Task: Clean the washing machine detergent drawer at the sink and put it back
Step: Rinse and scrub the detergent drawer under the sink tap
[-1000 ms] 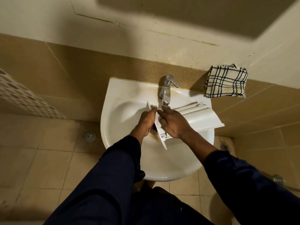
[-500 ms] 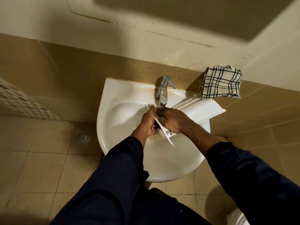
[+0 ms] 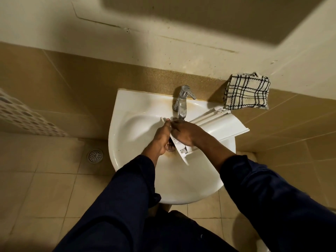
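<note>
A white plastic detergent drawer [image 3: 220, 124] lies tilted across the right side of the white sink [image 3: 131, 135], its long body sticking out over the right rim and its front panel down in the basin. My left hand [image 3: 161, 138] grips the drawer's front panel from the left, below the chrome tap [image 3: 182, 102]. Resting on the drawer from the right, my right hand [image 3: 188, 132] has its fingers curled over the inner end right under the spout. Whether water runs from the tap is not visible.
A black-and-white checked cloth [image 3: 247, 92] hangs on the wall to the right of the sink. A round floor drain [image 3: 95, 155] sits in the tiled floor at the left. A perforated white basket [image 3: 20, 113] stands at the far left edge.
The drawer's outer end has swung up and to the right over the sink rim, toward the cloth. Both hands stay on it under the tap, and the view has shifted slightly.
</note>
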The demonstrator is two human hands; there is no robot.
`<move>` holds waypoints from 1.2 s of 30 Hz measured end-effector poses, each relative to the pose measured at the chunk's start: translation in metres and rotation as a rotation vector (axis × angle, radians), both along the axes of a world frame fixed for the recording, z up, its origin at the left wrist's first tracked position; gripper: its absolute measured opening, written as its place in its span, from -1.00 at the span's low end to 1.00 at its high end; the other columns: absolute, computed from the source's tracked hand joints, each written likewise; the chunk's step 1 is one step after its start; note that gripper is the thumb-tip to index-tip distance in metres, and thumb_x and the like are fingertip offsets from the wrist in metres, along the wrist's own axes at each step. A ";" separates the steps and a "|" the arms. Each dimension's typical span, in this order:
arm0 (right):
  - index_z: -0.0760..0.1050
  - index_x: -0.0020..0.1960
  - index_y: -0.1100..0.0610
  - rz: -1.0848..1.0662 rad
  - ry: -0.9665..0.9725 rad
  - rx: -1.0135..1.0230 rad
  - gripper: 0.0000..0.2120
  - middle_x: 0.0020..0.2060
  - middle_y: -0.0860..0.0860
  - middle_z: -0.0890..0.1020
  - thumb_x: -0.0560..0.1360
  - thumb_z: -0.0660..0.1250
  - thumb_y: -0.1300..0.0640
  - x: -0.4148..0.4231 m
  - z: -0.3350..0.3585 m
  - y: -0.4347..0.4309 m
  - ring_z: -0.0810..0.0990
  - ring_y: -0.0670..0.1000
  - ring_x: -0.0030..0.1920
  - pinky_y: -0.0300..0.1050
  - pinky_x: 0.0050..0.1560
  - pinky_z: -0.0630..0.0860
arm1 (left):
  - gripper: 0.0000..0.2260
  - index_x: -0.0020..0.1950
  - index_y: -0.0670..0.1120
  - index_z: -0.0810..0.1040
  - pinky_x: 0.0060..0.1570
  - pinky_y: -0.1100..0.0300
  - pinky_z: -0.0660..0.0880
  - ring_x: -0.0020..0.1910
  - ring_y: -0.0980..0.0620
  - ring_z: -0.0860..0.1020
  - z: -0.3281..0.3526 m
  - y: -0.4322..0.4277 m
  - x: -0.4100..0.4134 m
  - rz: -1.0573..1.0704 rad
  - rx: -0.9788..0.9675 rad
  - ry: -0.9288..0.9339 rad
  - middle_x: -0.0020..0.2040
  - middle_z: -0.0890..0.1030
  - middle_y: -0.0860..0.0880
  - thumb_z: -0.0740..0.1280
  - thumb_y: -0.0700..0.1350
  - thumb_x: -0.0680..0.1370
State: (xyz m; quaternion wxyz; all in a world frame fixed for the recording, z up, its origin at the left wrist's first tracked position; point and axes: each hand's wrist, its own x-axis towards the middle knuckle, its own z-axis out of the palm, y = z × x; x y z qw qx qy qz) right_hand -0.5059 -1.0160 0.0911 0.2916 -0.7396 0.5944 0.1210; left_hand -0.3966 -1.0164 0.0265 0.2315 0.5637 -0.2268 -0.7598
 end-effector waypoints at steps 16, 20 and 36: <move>0.45 0.33 0.13 -0.017 0.041 -0.412 -0.49 0.23 0.15 0.56 0.52 -0.04 -0.02 -0.014 -0.027 0.016 0.48 0.16 0.24 0.10 0.34 0.27 | -0.68 0.22 -0.01 0.44 -0.04 -0.03 0.56 -0.10 -0.01 0.62 0.022 0.049 0.048 -0.119 -0.646 -0.531 -0.05 0.65 0.01 0.13 0.13 0.58; 0.54 0.19 0.08 -0.185 0.074 -0.408 -0.51 0.20 0.05 0.60 0.55 -0.08 -0.07 -0.064 -0.029 0.014 0.53 0.12 0.22 0.10 0.34 0.26 | -0.80 0.22 -0.02 0.43 -0.19 0.00 0.60 -0.24 0.07 0.63 0.018 0.057 0.064 -0.120 -0.726 -0.591 -0.17 0.64 0.05 0.15 0.02 0.66; 0.60 0.01 0.14 -0.840 -0.224 -0.470 -0.60 -0.05 0.16 0.67 0.63 0.09 -0.10 -0.092 -0.001 0.027 0.59 0.18 -0.03 -0.08 -0.05 0.42 | -0.73 0.36 0.08 0.31 -0.05 0.13 0.56 -0.05 0.13 0.61 0.016 0.076 0.077 -0.271 -0.753 -0.520 0.03 0.57 0.22 0.15 0.05 0.66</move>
